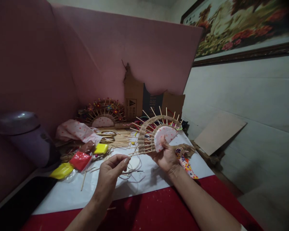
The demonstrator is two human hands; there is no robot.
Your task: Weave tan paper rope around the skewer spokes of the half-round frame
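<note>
My right hand (pixel 167 157) grips a half-round fan frame of thin sticks woven with brown twine (pixel 146 133). Its thumb lies on the white half-circle with pink spots (pixel 166 136) at the frame's base. Bare stick ends fan outward past the weave, pointing up and left. Just left of the frame's lower edge, my left hand (pixel 113 168) pinches a thin strand of twine between thumb and forefinger. Loose loops of twine (pixel 132 175) hang or lie beside those fingertips, over the white sheet.
Behind stands a similar fan (pixel 102 120) with colourful flowers. Bundled sticks (pixel 121 138), scissors (pixel 108 134), spotted cloth (pixel 77 130) and red (pixel 80 160) and yellow packets (pixel 62 170) lie left. A purple bottle (pixel 29 141) and dark flat object (pixel 21 202) flank them. Floral cloth (pixel 186 165) lies right.
</note>
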